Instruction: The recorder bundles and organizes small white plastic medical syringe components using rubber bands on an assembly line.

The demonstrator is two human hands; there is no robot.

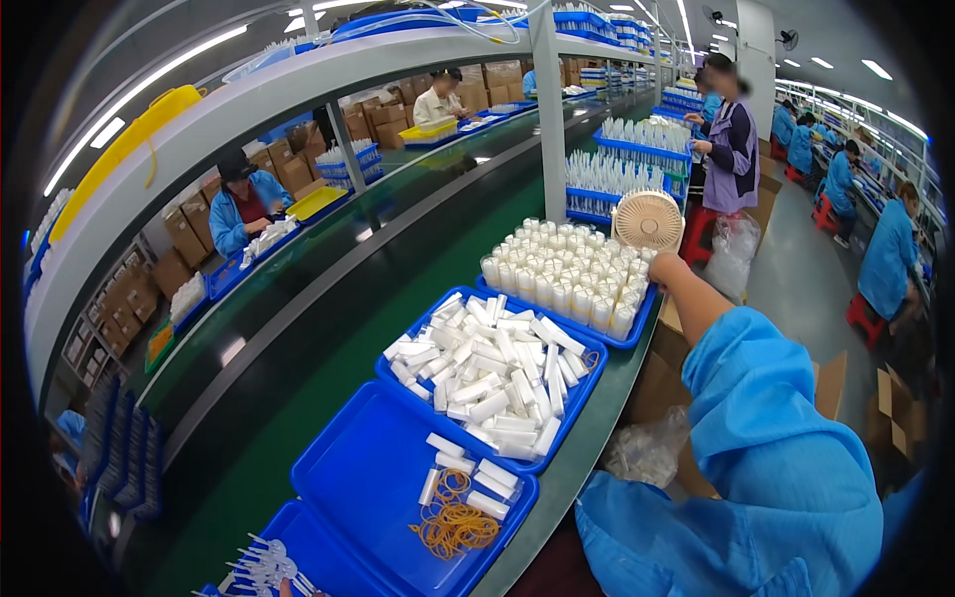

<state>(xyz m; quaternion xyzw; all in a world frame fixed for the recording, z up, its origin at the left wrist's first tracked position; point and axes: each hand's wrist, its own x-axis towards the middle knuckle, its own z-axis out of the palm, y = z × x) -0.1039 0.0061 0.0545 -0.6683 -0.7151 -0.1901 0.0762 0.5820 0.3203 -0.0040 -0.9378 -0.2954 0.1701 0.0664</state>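
At the far right corner of the far tray, my right hand (670, 268) is closed at the lower end of a small beige round fan (649, 221); most of its fingers are hidden. Beside it, bundled clear-and-white cylinders (567, 269) stand packed in rows in a blue tray (629, 340). Only a sliver of my left hand (286, 589) shows at the lower edge, among white plastic pieces with thin stems (264, 565) in a blue tray. Between these lie a tray of loose white wrapped sticks (487, 373) and a tray with tan rubber bands (456, 527) and several white sticks.
A green conveyor belt (298, 368) runs along the left, under a grey metal frame (549, 119). Racks of clear tubes (622, 174) stand beyond the fan. Co-workers sit across the belt; a person in purple (731, 159) stands ahead. Open cartons (657, 393) are below the right edge.
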